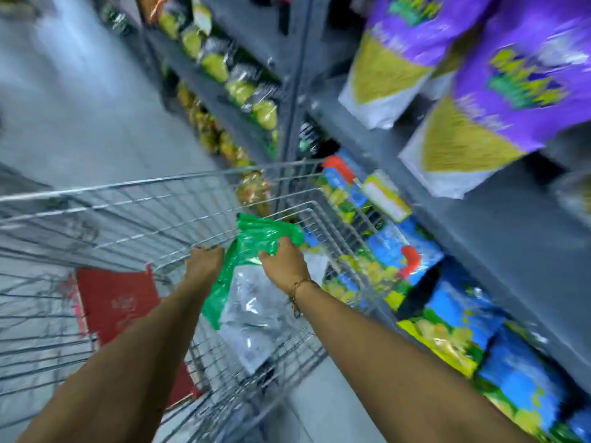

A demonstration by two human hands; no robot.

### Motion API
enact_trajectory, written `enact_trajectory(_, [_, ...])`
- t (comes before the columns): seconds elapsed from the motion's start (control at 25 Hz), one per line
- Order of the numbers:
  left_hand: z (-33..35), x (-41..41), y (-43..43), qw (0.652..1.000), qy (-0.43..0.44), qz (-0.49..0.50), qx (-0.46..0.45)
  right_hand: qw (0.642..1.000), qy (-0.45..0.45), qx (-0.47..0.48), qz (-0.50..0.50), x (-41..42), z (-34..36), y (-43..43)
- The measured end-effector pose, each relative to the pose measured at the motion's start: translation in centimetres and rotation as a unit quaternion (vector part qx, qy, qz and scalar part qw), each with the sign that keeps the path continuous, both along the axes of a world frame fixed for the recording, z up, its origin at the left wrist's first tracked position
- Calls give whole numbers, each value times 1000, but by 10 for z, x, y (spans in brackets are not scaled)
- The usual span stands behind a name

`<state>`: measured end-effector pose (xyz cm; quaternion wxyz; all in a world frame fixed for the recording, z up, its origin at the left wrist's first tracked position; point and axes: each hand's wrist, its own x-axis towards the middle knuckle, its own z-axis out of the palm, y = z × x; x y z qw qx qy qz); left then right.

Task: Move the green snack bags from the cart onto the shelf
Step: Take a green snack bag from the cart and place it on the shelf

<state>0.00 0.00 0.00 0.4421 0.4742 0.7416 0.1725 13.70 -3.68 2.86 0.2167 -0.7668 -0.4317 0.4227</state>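
A green snack bag (252,241) with a clear lower half hangs inside the wire cart (153,199), near its right wall. My right hand (284,260) grips the bag's green top from the right. My left hand (204,263) is closed at the bag's left edge; whether it holds the bag or the cart wire is hidden. The grey shelf (479,225) rises to the right of the cart. The whole view is motion-blurred.
Purple and yellow bags (479,91) fill the upper shelf; blue and yellow bags (454,318) fill the lower one. Yellow-green bags (236,87) line the shelves further down the aisle. A red flat item (118,302) lies in the cart. Grey floor (80,91) stretches at the left.
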Motion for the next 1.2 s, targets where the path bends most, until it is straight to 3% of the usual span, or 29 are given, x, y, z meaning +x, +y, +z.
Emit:
enact_trajectory(0.08, [-38, -15, -1, 996, 3, -43, -74, 993, -19, -109, -51, -14, -45, 23])
enact_trajectory(0.2, [-84, 0, -2, 990, -44, -3, -132, 955, -11, -229, -187, -11, -99, 27])
enact_trajectory(0.28, [-95, 20, 2, 990, -33, 11, -135, 938, 7, -221, -267, -9, -113, 27])
enact_trajectory(0.4, [-83, 41, -6, 976, -11, 100, -192, 935, 23, -177, -306, -8, -99, 23])
enact_trajectory(0.52, [-57, 56, -13, 970, -25, 103, -217, 931, 7, -129, -340, 7, -64, 20])
enact_trajectory(0.6, [-29, 70, -21, 983, -47, 64, -167, 934, -11, -73, -350, 23, -27, 15])
enact_trajectory(0.72, [36, 98, -45, 995, -101, -16, 7, 929, -12, 94, -358, 50, 29, -8])
enact_trajectory(0.8, [71, 116, -60, 974, -179, -32, 135, 913, -9, 208, -350, 65, 59, -33])
enact_trajectory(0.88, [108, 143, -79, 939, -238, -80, 237, 874, 25, 322, -362, 87, 92, -71])
enact_trajectory(1.04, [169, 213, -101, 885, -242, -215, 334, 792, 57, 468, -387, 145, 155, -135])
enact_trajectory(1.2, [204, 308, -118, 834, -274, -376, 295, 721, 3, 533, -443, 222, 172, -177])
